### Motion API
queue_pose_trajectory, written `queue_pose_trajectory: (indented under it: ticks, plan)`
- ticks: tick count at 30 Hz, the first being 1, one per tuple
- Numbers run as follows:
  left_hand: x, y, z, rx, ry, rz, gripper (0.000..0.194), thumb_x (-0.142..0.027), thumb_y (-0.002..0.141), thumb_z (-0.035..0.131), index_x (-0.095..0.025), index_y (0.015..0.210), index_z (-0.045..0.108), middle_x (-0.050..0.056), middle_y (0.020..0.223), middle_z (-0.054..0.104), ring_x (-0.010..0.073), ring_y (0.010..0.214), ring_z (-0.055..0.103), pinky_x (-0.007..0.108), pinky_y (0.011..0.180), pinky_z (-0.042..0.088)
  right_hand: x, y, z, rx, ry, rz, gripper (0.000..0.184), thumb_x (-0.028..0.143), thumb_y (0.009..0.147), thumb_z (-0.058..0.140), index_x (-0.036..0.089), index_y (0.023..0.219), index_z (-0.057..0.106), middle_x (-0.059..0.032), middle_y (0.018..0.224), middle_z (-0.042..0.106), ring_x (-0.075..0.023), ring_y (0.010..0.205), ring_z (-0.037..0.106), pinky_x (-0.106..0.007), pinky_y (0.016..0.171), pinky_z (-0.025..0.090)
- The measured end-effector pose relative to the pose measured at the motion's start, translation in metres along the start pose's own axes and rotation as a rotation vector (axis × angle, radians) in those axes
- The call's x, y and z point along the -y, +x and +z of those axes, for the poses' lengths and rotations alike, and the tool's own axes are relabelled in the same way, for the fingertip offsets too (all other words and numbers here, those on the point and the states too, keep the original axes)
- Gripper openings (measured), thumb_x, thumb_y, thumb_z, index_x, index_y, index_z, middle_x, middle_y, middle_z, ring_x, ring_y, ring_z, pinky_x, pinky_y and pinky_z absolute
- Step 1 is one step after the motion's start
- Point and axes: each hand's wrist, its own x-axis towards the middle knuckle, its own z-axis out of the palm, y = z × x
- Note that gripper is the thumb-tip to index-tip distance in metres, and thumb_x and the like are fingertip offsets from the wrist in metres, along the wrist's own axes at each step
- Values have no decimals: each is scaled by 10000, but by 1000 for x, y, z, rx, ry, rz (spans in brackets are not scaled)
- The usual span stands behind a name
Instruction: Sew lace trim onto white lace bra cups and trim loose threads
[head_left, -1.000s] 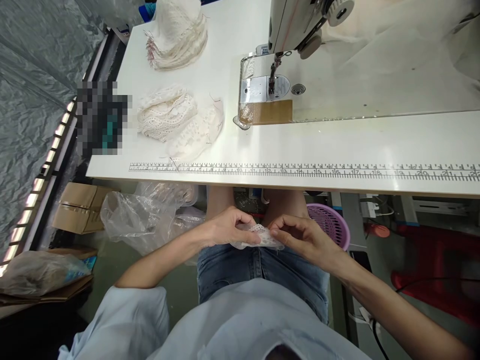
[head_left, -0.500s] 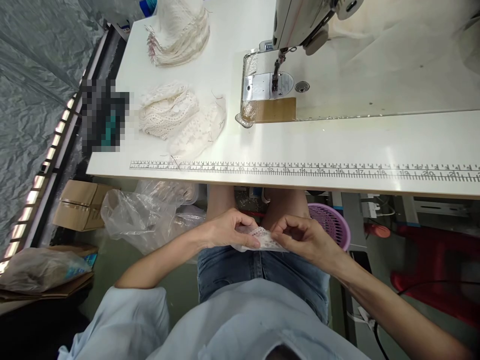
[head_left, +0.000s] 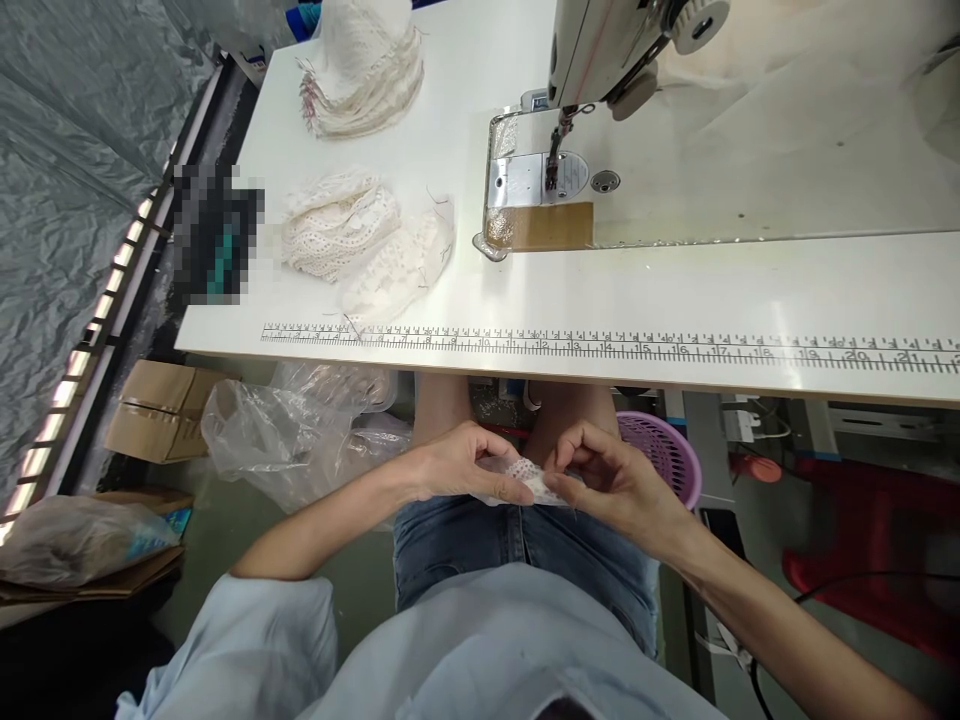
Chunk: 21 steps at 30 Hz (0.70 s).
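A small piece of white lace fabric [head_left: 531, 478] is stretched between my hands, above my lap and below the table edge. My left hand [head_left: 480, 465] grips its left part between thumb and fingers. At its right end, my right hand [head_left: 592, 470] pinches the cloth with thumb and index finger. The fingers partly hide the piece. On the table lie a bundle of cream lace [head_left: 337, 225] and, against it, a sheer white lace piece [head_left: 405, 260] with loose dark threads.
A sewing machine [head_left: 607, 60] stands at the back of the white table [head_left: 675, 290], whose front edge carries a printed ruler. A stack of white fabric [head_left: 367, 75] lies back left. Below are plastic bags [head_left: 262, 430], a cardboard box [head_left: 161, 410], a purple basket [head_left: 660, 455] and a red stool [head_left: 862, 530].
My left thumb has shifted slightly right along the lace, closer to my right fingers, so less of the fabric shows. The view has tilted a little.
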Motion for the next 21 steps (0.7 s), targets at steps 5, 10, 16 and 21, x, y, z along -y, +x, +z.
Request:
queue_pose_trajectory:
  ticks: [5,10,16,21]
  plan:
    - [-3,2,4,-67,40,52,225,-334,669,725,-116,710,689,11,682,581,79,613,477,185,558,366,3,-4,-4,18,-13,3,138,317,832,594,212,874,516,2,728,556,-121,655,530,-229,579,451]
    - [-5,1,2,-73,194,121,222,-333,702,698,-112,708,706,11,670,584,81,607,478,179,545,351,8,-3,-6,45,-151,58,222,381,836,573,202,962,607,-33,755,614,-148,677,561,-257,586,471]
    - [-4,1,-1,-70,271,194,216,-323,747,659,-115,751,719,13,702,593,87,635,498,181,561,343,12,0,-6,51,-165,69,256,405,836,569,199,966,648,-32,763,652,-157,674,590,-248,565,466]
    - [-2,1,-3,-49,238,189,213,-336,749,660,-135,780,726,18,743,625,93,659,523,182,579,366,18,2,-9,152,-135,65,241,393,846,561,200,930,679,-40,837,685,-172,759,616,-259,650,479]
